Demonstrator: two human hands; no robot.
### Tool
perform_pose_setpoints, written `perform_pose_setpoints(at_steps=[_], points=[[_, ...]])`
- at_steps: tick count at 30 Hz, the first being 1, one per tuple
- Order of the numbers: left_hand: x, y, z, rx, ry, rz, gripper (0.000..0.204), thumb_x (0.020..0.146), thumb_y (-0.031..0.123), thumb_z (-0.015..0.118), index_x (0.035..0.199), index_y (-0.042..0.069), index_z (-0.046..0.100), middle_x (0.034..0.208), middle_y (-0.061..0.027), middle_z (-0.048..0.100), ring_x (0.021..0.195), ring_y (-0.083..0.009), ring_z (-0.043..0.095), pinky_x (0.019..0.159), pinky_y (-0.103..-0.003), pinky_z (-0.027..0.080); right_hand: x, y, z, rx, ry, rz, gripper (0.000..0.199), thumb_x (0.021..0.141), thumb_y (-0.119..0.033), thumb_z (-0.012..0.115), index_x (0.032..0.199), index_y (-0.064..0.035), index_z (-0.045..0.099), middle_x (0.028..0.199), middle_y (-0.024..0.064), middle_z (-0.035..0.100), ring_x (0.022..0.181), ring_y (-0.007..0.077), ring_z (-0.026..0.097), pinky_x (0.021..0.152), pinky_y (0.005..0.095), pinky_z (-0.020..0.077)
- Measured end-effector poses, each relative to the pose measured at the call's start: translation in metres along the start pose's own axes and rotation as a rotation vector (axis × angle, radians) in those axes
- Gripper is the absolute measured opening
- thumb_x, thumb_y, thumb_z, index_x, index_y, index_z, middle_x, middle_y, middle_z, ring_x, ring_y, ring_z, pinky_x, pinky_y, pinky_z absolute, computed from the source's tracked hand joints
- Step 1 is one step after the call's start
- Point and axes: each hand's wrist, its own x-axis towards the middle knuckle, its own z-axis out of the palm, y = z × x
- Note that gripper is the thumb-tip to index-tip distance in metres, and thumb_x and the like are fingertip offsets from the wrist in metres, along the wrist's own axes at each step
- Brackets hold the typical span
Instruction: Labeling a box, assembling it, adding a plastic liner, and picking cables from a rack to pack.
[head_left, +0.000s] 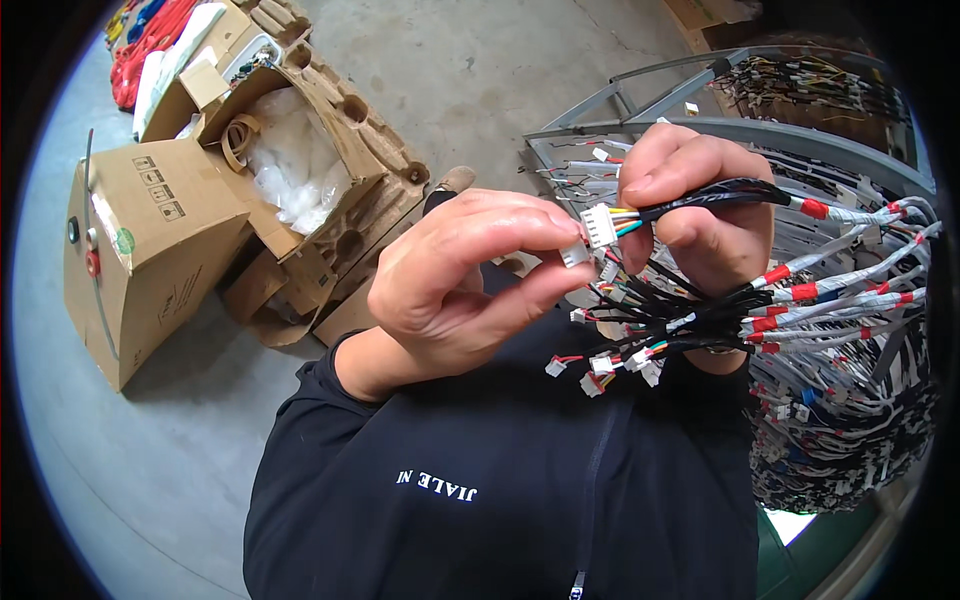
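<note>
My left hand (455, 280) is closed in a pinch, a small white connector (574, 253) between thumb and forefinger. Right beside it is a larger white plug (599, 227) with several coloured wires, at the end of a black-sleeved cable (715, 197). My right hand (705, 195) grips that cable between thumb and fingers, just behind the plug. Below the right hand hangs a bundle of similar wire harnesses (700, 325), black near the plugs, then white with red tape bands. Several white plugs (601, 364) fan out from its left end. Whether the two connectors touch, I cannot tell.
At right a grey metal rack (690, 125) carries dense layers of hanging harnesses (840, 420). On the floor at left stand a closed cardboard box (160, 240) and an open one with clear plastic bags (295, 165), beside moulded pulp trays (365, 140). Red cables (150, 55) lie far left.
</note>
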Motion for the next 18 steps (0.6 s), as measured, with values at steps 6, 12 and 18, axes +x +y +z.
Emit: perform_pose_setpoints(at_steps=[6, 12, 18], points=[[0.001, 0.002, 0.002, -0.056, 0.011, -0.059, 0.03, 0.07, -0.004, 0.08, 0.097, -0.004, 0.067, 0.088, -0.0113, 0.07, 0.083, -0.0234, 0.068, 0.071, -0.031, 0.055, 0.0, -0.006, 0.001, -0.035, -0.002, -0.011, 0.018, 0.077, 0.001, 0.073, 0.093, 0.0085, 0.068, 0.084, 0.019, 0.064, 0.065, 0.0203, 0.064, 0.057, 0.027, 0.0514], [-0.001, -0.005, -0.003, -0.13, 0.01, -0.106, 0.029, 0.073, -0.006, 0.078, 0.099, -0.007, 0.065, 0.091, -0.0143, 0.068, 0.081, -0.0207, 0.067, 0.067, -0.028, 0.054, 0.008, -0.008, -0.003, -0.265, -0.056, -0.077, 0.021, 0.072, 0.002, 0.078, 0.092, 0.0045, 0.07, 0.084, 0.0159, 0.066, 0.073, 0.0188, 0.065, 0.063, 0.0259, 0.0504], [0.003, 0.0, -0.001, -0.169, -0.013, -0.141, 0.029, 0.074, -0.008, 0.077, 0.101, -0.008, 0.064, 0.092, -0.0157, 0.067, 0.082, -0.0201, 0.066, 0.065, -0.026, 0.053, 0.006, -0.01, -0.003, -0.42, -0.046, -0.163, 0.025, 0.075, -0.013, 0.08, 0.088, 0.0038, 0.068, 0.079, 0.0138, 0.062, 0.066, 0.0171, 0.057, 0.056, 0.0269, 0.0424]])
